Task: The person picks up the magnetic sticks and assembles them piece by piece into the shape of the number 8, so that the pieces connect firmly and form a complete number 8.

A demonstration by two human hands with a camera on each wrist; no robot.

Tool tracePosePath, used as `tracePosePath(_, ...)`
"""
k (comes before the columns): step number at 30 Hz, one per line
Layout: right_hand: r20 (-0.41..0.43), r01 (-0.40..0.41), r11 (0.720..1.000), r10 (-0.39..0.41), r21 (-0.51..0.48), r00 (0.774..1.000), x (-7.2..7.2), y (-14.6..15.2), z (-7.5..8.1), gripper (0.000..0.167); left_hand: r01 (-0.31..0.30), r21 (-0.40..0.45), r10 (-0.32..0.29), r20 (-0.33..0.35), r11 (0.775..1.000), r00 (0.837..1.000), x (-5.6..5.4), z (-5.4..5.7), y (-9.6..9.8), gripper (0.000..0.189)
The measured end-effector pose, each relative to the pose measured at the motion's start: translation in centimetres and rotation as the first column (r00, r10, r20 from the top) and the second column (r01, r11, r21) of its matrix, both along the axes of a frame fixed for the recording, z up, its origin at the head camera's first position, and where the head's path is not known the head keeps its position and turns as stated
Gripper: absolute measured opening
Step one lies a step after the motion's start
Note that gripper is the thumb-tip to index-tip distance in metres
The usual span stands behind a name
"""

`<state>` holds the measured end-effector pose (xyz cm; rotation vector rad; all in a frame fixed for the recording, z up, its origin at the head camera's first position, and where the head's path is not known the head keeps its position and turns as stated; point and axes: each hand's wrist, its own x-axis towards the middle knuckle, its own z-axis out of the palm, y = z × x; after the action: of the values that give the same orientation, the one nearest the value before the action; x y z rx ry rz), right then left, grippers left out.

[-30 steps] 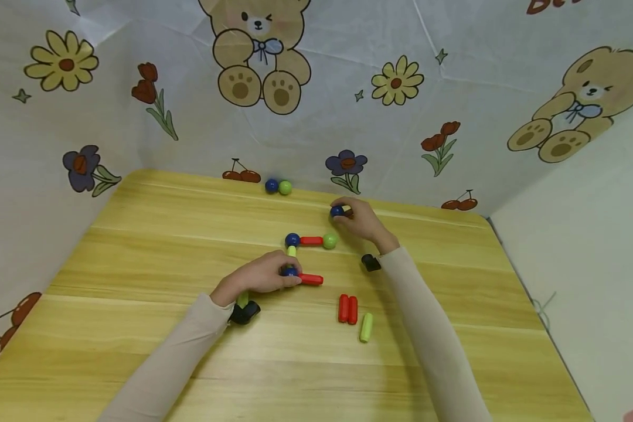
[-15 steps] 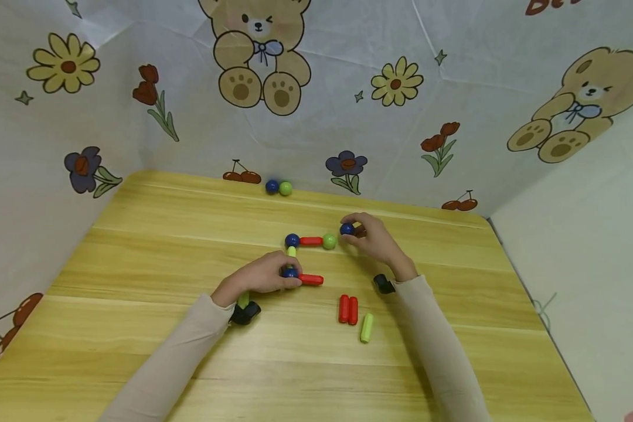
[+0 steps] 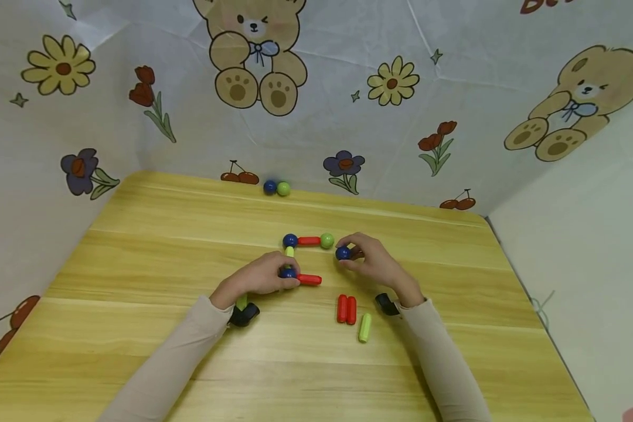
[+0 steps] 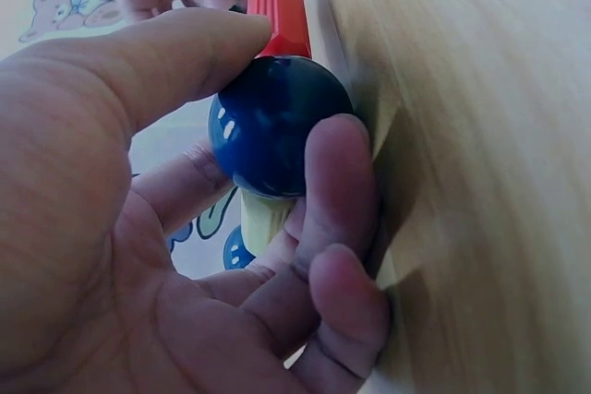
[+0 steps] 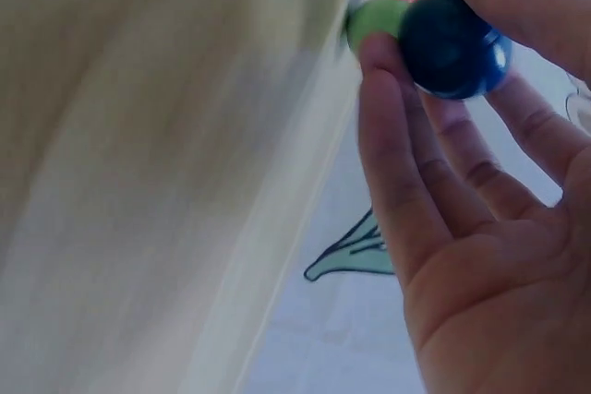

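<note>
My left hand (image 3: 264, 274) grips a dark blue ball (image 4: 277, 125) at the near corner of a joined piece. From that ball a red rod (image 3: 310, 280) points right, and a yellow-green rod (image 3: 290, 252) runs back to another blue ball (image 3: 290, 240). A second red rod (image 3: 309, 241) links this far ball to a green ball (image 3: 327, 240). To the right of the piece, my right hand (image 3: 374, 261) pinches a separate blue ball (image 5: 455, 43) between thumb and fingers, apart from the green ball in the head view.
Two red rods (image 3: 347, 309) lie side by side nearer the front, with a yellow-green rod (image 3: 365, 328) beside them. At the table's back edge sit a blue ball (image 3: 270, 187) and a green ball (image 3: 283, 188). A printed cloth (image 3: 316, 135) hangs behind the wooden table (image 3: 153, 234).
My right hand has come toward the front of the table with its blue ball, from behind the green ball's row to just in front of it. The left hand stays in place.
</note>
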<state>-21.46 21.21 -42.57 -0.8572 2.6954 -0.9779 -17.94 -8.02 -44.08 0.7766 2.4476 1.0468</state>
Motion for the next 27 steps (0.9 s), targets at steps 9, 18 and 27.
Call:
tracePosePath(9,0.081,-0.093,0.996,0.093,-0.002,0.992,0.8,-1.3,-0.4,0.034,0.003,0.023,-0.003,-0.007,1.000,1.000,0.2,0.2,0.0,0.015)
tracePosePath(18,0.120,-0.101,0.994,0.095,0.045,0.988,1.5,-1.8,0.3,0.032,0.003,0.028,-0.003,-0.011,1.000,1.000,0.0,0.2,0.2,0.015)
tracePosePath(27,0.136,-0.148,0.985,0.135,0.085,0.981,1.8,-2.2,0.1,0.029,0.002,0.024,-0.002,0.001,1.000,1.000,0.1,0.1,0.2,0.016)
